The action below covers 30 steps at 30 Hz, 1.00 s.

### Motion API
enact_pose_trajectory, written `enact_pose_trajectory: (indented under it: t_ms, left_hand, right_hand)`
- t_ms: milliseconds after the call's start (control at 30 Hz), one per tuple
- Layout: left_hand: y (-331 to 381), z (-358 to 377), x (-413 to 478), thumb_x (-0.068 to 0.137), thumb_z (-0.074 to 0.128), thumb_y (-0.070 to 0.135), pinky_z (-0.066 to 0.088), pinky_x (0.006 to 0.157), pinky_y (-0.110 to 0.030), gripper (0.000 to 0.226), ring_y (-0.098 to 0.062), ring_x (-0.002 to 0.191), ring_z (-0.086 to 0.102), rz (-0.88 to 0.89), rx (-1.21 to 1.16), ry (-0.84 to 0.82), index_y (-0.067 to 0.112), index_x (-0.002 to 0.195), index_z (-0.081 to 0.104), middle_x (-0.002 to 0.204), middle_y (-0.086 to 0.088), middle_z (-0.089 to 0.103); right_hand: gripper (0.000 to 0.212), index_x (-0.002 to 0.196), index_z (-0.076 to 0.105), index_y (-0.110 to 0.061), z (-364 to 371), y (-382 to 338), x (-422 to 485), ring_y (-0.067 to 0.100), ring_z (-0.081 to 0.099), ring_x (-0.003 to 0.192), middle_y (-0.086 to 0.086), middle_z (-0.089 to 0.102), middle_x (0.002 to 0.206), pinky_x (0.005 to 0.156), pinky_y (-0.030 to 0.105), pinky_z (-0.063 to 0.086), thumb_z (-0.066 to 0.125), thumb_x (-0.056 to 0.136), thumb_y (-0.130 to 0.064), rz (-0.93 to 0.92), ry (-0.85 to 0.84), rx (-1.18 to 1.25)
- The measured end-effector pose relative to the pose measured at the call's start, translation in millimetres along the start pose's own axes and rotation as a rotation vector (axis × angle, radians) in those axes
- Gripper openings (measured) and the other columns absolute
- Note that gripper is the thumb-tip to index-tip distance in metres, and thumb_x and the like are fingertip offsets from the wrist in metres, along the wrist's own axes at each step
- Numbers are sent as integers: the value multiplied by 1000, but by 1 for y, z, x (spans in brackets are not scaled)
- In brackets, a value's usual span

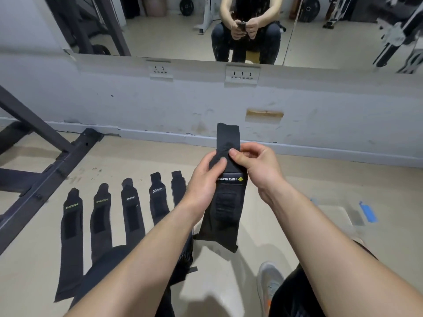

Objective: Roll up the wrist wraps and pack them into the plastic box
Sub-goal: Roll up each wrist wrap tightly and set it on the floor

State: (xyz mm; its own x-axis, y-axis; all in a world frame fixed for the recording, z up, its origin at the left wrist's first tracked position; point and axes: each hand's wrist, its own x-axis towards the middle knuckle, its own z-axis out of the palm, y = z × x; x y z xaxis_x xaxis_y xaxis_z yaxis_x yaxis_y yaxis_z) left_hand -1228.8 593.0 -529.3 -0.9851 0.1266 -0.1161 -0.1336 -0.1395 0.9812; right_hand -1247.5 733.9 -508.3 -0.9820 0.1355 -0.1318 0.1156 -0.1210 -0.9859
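I hold one black wrist wrap [223,209] upright in front of me, its label band facing me and its lower end hanging free above the floor. My left hand [204,179] pinches its left edge near the top. My right hand [254,164] grips the right edge, thumb on the fabric. The wrap's upper end sticks up above my fingers. Several more black wrist wraps [100,216] lie flat side by side on the floor to the left. The clear plastic box [336,219] with a blue clip sits on the floor to the right, partly behind my right forearm.
A dark metal rack frame [52,161] crosses the floor at the left. A white wall [160,104] with sockets and a mirror above it stands ahead. My grey shoe [270,284] rests on the floor at the lower right.
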Motion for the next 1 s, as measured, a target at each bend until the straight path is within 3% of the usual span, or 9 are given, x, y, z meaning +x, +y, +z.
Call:
enact_pose_trajectory:
  t_ms: [100,267,500,633,733,867,1000]
  left_hand:
    - [-8,0,10,105,58,24,52,103,-37,25,-15,116,69,57,27,3,23,129,61,123,3,73]
    - [-12,6,24,104,58,17,54,91,-31,21,-15,108,72,63,-28,22,21,124,60,120,-4,74]
    - [-12,11,35,105,53,8,58,89,-35,29,-29,111,71,1,-261,-75,11,134,52,125,-17,70]
    - [-10,8,37,104,51,5,58,93,-37,31,-32,111,69,-41,-297,-111,7,136,50,128,-24,68]
    - [-12,8,37,104,50,3,58,95,-38,31,-31,110,70,-41,-280,-95,5,135,50,126,-23,68]
    - [-13,6,36,104,53,3,59,83,-32,29,-25,99,73,-7,-237,-67,3,132,51,110,-13,75]
    - [-12,3,35,102,54,-1,58,75,-25,28,-19,90,75,4,-209,-39,0,129,52,100,-5,78]
  right_hand:
    - [22,104,71,0,3,6,7,15,69,69,13,71,87,66,24,55,81,85,-7,-14,16,7]
    - [12,92,70,-13,3,11,17,15,66,71,1,65,79,72,31,55,80,87,-8,-83,60,-70]
    - [10,97,65,-9,5,7,20,2,65,62,2,61,84,61,18,52,66,96,0,-97,0,-29]
    - [10,94,65,-12,4,9,23,-2,61,57,-1,59,82,57,15,49,69,94,-3,-92,26,-90]
    - [12,89,67,-21,5,15,25,4,60,62,0,63,86,65,25,53,77,89,-14,-97,77,-157]
    - [21,89,68,-28,9,20,25,20,64,86,8,69,105,85,42,57,74,74,-43,-113,130,-314]
    - [14,90,64,-28,7,23,26,12,56,82,5,65,108,83,35,51,76,85,-32,-144,83,-366]
